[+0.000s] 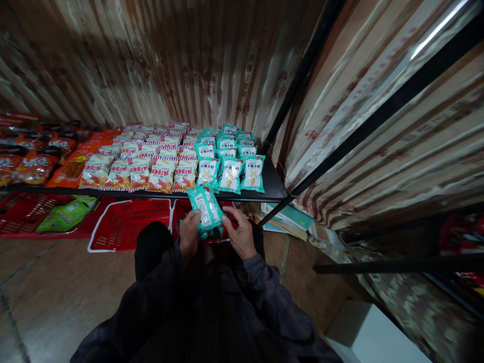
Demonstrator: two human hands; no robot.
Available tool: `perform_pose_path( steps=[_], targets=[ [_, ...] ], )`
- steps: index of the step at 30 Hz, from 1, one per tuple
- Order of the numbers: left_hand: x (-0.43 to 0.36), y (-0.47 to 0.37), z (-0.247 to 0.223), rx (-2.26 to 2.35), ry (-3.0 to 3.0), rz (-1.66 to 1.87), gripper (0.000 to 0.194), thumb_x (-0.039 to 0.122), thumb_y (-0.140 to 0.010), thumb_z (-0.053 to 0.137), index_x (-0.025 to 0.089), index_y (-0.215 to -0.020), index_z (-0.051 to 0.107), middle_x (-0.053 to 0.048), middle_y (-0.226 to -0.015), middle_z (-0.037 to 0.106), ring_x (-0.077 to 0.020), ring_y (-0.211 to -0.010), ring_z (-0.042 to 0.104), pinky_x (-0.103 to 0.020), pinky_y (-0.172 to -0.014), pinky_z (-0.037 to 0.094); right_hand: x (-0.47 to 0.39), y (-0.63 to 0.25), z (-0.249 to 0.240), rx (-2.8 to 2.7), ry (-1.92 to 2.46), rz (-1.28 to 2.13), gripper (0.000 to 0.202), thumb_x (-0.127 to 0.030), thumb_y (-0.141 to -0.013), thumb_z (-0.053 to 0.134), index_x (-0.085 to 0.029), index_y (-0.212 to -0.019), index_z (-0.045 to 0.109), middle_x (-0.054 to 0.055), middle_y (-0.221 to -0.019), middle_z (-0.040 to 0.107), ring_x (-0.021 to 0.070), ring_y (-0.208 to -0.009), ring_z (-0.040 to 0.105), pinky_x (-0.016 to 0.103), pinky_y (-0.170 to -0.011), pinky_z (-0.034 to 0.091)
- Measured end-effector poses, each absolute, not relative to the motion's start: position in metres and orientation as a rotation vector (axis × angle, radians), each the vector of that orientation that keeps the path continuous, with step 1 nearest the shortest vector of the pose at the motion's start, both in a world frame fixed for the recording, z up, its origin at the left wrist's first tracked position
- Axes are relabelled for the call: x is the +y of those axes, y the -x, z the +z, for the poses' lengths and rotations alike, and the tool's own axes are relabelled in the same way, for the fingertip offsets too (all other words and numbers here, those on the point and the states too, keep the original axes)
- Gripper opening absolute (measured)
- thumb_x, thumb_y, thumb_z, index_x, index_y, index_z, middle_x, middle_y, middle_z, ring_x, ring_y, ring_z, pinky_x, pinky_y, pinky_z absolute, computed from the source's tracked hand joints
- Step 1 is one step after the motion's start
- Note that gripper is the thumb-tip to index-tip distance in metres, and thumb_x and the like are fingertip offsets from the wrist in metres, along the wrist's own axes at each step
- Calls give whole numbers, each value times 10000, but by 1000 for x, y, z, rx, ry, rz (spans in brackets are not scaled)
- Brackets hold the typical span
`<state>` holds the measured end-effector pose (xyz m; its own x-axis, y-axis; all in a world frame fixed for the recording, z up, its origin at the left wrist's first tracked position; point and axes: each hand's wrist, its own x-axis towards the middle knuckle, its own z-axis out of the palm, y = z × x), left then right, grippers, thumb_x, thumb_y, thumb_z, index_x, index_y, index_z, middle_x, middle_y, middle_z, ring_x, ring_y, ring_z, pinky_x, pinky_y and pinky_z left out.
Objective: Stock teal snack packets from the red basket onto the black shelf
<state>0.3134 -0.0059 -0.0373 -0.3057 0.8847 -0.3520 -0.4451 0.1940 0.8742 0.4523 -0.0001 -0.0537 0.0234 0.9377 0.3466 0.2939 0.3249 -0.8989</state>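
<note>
A teal snack bag [205, 207] is held tilted in front of the shelf edge, its printed back turned up towards me. My left hand [189, 234] grips its lower left side, thumb on top. At the bag's right edge, my right hand [241, 233] has its thumb and fingertips around the side. More teal bags [231, 175] stand in rows on the black shelf [274, 179], just beyond the held one. Below my hands, a red basket [177, 214] is partly hidden; other teal packaging shows in it.
White-and-orange snack bags [162, 174] fill the shelf's middle, with orange packs [68, 171] farther left. Another red basket [128, 227] sits on the floor, near a green bag [66, 214]. Black shelf posts [302, 189] and a white box [378, 335] are on the right.
</note>
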Motion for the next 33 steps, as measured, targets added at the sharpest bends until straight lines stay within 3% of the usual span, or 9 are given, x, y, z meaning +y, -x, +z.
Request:
perform_pose_path(
  steps=[6, 10, 14, 20, 25, 33],
  targets=[
    [-4, -314, -41, 1221, -487, 1451, 521, 561, -539, 709, 137, -825, 610, -21, -693, 649, -132, -601, 563, -246, -593, 429, 1, -451, -67, -1172, 1159, 1220, 337, -410, -704, 682, -199, -965, 641, 18, -819, 668, 143, -675, 610, 278, -633, 523],
    [-4, -314, -44, 1250, -510, 1430, 512, 567, -536, 708, 145, -806, 601, 0, -660, 623, -113, -567, 534, -233, -561, 418, 3, -454, -71, -1208, 1197, 1194, 333, -384, -693, 685, -189, -960, 646, 6, -775, 626, 122, -622, 567, 259, -594, 493],
    [-6, -315, -44, 1302, -550, 1418, 485, 563, -559, 694, 151, -799, 609, 13, -640, 605, -102, -548, 512, -224, -535, 406, -1, -454, -65, -1465, 1311, 796, 278, -302, -761, 604, -183, -1007, 658, 55, -866, 607, 168, -739, 588, 313, -682, 510],
    [-5, -317, -46, 1300, -647, 1451, 479, 521, -605, 677, 146, -895, 611, -16, -731, 654, -126, -597, 555, -237, -555, 431, -10, -449, -54, -1837, 1270, 195, 389, -158, -850, 482, -245, -1218, 576, 103, -1188, 572, 242, -1114, 519, 428, -940, 453],
    [-7, -319, -47, 1305, -726, 1433, 510, 501, -634, 664, 152, -1000, 596, -79, -941, 693, -189, -767, 628, -281, -658, 479, -10, -443, -52, -1971, 1041, 151, 417, -97, -885, 400, -232, -1250, 548, 86, -1239, 583, 205, -1174, 504, 413, -1004, 428],
    [-25, -321, -42, 1343, -857, 1427, 441, 447, -774, 580, 185, -1129, 593, -81, -1178, 627, -227, -1088, 564, -322, -921, 429, -19, -438, -54, -1907, 1105, 326, 396, -254, -898, 465, -194, -1287, 504, 127, -1311, 533, 227, -1214, 493, 432, -1023, 417]
  ],
)
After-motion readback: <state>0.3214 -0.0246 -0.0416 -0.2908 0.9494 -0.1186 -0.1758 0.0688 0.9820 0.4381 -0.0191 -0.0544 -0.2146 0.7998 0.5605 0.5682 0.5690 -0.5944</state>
